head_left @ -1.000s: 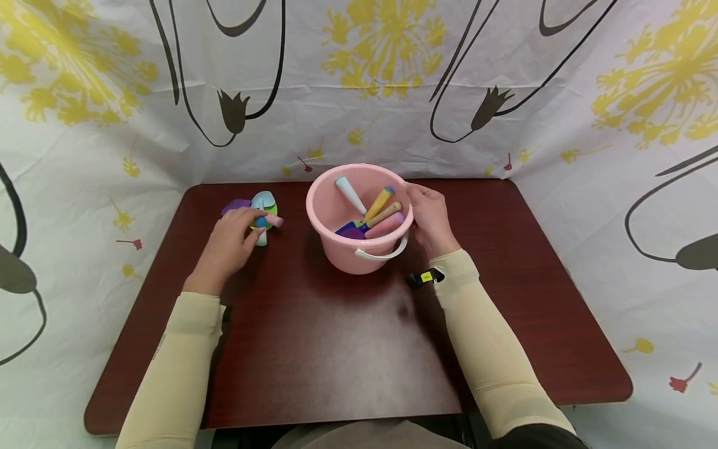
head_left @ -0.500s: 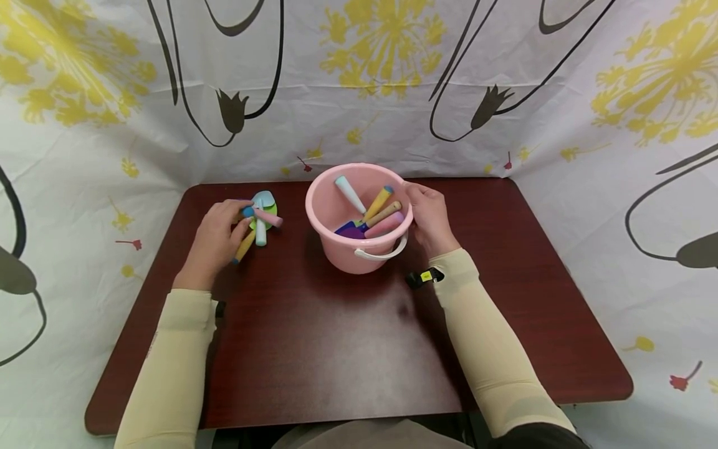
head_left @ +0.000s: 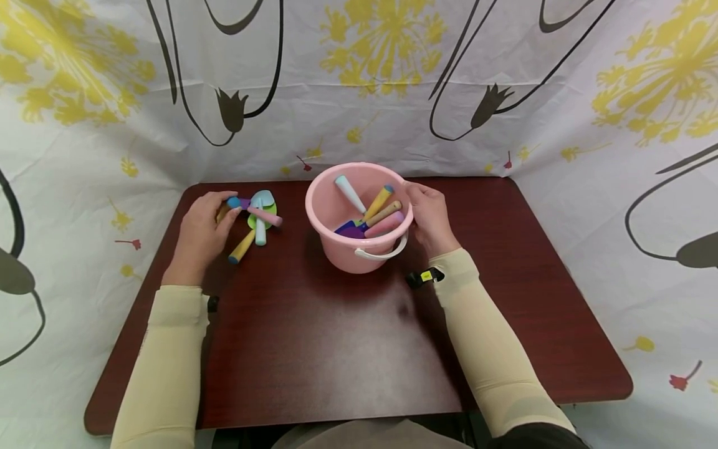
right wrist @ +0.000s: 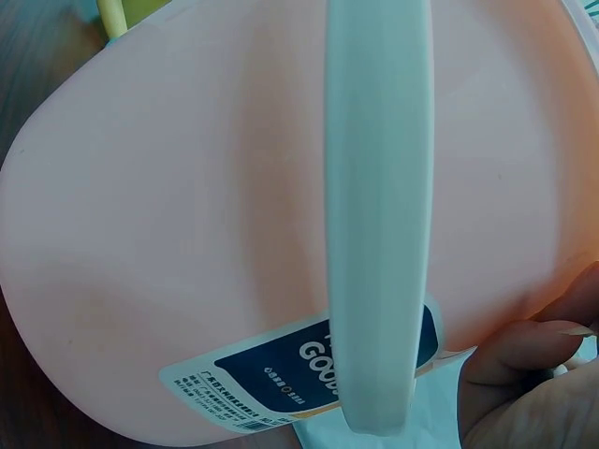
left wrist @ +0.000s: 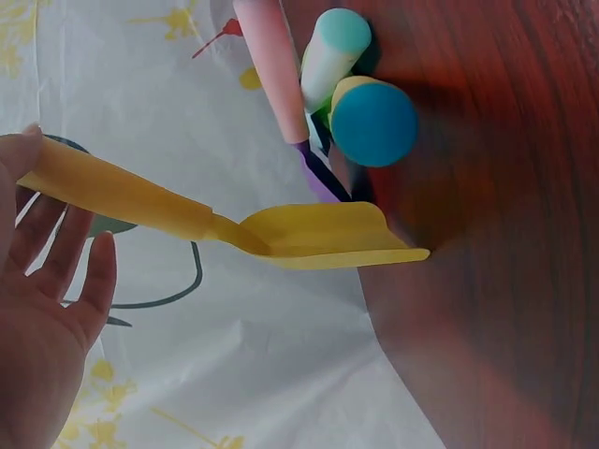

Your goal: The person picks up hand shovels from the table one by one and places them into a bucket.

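My left hand pinches the end of a yellow toy shovel's handle. In the left wrist view the yellow toy shovel is held roughly level, its blade just off the table edge. Beside that hand lies a small pile: a light blue shovel, a pink handle with a purple blade, and a yellow handle with a blue end. My right hand grips the rim of a pink bucket on its right side. Several toy tools stand inside, among them a light blue handle.
The bucket's white handle hangs down at its front. The dark red table carries everything. A patterned curtain closes off the back and sides.
My left hand has moved left, away from the bucket, drawing the yellow shovel off the pile. More of the pile, including the other yellow handle, now shows. The right hand and bucket stay put.
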`<state>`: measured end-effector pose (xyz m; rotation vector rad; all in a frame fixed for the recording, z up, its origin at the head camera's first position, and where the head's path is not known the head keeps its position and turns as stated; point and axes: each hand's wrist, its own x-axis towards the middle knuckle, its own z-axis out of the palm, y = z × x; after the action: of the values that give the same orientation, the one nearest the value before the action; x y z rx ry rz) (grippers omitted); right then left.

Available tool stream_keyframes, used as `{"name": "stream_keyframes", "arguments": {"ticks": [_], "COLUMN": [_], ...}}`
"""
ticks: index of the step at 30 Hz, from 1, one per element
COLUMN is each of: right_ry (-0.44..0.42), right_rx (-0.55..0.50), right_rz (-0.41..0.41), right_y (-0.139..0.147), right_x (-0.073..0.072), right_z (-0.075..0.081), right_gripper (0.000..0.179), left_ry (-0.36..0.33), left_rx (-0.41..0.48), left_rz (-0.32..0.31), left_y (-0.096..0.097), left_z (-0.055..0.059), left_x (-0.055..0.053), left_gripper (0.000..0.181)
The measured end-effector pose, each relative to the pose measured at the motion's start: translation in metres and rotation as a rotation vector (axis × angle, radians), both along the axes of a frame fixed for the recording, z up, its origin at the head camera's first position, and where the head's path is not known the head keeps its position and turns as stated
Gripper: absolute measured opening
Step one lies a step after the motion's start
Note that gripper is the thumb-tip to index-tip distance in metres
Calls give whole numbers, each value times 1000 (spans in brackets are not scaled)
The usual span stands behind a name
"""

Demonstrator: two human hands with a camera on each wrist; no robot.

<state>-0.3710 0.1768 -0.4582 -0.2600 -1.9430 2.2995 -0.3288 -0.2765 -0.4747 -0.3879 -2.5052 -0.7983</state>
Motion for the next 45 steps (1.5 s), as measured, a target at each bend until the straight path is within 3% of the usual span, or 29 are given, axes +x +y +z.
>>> {"name": "stream_keyframes", "arguments": {"ticks": [11,21,30,38,45], "right_ry": [13,13,21,28,29], "right_rx": [17,17,16,9,3], "right_rz": [10,14,13,12,15], "right_y": [0,0,1,0,0], "right_x": [0,-1,-3,-2,-1], "right_z": [0,-1,-2,-1,-1], "right_gripper": [38,38,37,37,36], "left_ry": [62,90,117,236,243], "left_rx": [50,165,214,244,312], "left_rz": [34,52,75,116,96], "left_y": [-9,-19,-15,-7,4], "left_z": [6,15,33,51,64], "left_x": [2,0,7,8,10], "left_gripper": [35,36,36,35,34]}}
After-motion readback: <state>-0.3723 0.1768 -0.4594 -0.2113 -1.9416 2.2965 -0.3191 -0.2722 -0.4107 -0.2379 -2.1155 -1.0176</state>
